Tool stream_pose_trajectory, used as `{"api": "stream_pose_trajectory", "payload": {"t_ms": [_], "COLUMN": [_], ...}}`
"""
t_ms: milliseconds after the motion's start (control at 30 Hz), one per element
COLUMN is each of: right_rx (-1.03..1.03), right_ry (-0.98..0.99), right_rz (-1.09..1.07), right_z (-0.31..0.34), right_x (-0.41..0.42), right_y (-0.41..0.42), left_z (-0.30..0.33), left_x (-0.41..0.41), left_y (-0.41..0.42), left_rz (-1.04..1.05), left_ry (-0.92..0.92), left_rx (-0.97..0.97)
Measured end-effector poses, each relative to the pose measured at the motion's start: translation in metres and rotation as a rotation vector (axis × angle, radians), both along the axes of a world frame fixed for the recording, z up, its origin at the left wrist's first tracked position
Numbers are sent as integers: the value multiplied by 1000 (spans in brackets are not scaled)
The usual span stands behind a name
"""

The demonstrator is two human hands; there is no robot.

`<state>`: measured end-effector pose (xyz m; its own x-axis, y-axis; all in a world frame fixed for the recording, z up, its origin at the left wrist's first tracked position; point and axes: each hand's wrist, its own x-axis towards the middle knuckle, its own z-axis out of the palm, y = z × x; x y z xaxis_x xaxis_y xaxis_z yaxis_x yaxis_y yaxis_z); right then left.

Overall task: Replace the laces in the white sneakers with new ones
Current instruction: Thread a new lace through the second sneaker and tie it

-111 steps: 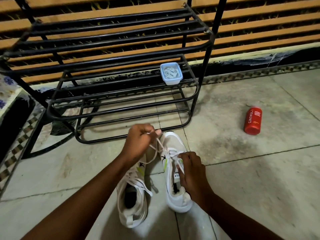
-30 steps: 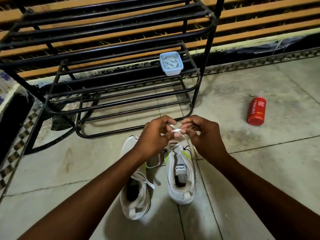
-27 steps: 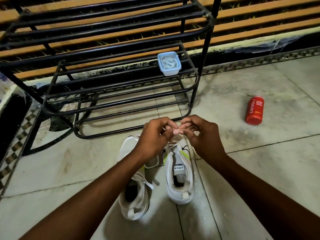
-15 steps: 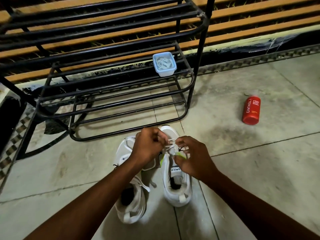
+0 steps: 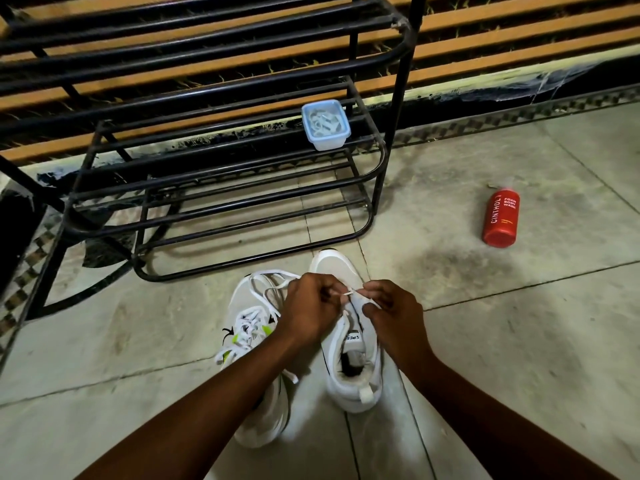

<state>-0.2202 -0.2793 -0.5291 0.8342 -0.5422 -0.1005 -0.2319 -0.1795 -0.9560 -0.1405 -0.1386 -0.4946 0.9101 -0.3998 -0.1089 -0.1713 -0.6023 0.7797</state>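
Two white sneakers stand side by side on the floor, toes pointing away from me. The right sneaker (image 5: 353,368) has its upper eyelets bare. Over its forefoot, my left hand (image 5: 311,313) and my right hand (image 5: 391,313) each pinch the white lace (image 5: 349,292), which runs taut between them. The left sneaker (image 5: 249,327) is laced, with loose white lace loops trailing over its toe. A small blue-rimmed plastic box (image 5: 325,124) holding coiled white laces sits on the black rack.
A black metal shoe rack (image 5: 221,174) stands just beyond the sneakers, its lowest bar close to their toes. A red body-wash bottle (image 5: 501,217) lies on the tiled floor (image 5: 519,323) to the right. A wall with orange stripes runs behind.
Both hands have stayed over the right sneaker's forefoot and drawn slightly apart, pulling the lace taut between them. The view has shifted a little.
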Motion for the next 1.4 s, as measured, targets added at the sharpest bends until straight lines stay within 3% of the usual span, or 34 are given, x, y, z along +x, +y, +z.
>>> {"api": "stream_pose_trajectory", "payload": {"t_ms": [233,600,767,967,1233,1400], "right_rx": [138,113,103,132,510,475], "right_ry": [8,-43,-33,6,43,51], "right_rz": [4,39,52,77,55,44], "right_z": [-8,-8,-10,-12,-9,-10], "right_x": [-1,-3,-1,0,1,3], "right_y": [-2,0,-2,-4,-11,-13], "left_z": [2,-5,-3,2,-10,-13], "left_x": [1,-1,-4,-5,5,3], "left_y": [-1,-8,-13,-17,-7,-9], "left_rz": [-18,-41,-225,-376,-323,-257], "left_ry": [14,-44,-294,-396,-365,-334], "left_rx": [54,167,289,423,285,206]}}
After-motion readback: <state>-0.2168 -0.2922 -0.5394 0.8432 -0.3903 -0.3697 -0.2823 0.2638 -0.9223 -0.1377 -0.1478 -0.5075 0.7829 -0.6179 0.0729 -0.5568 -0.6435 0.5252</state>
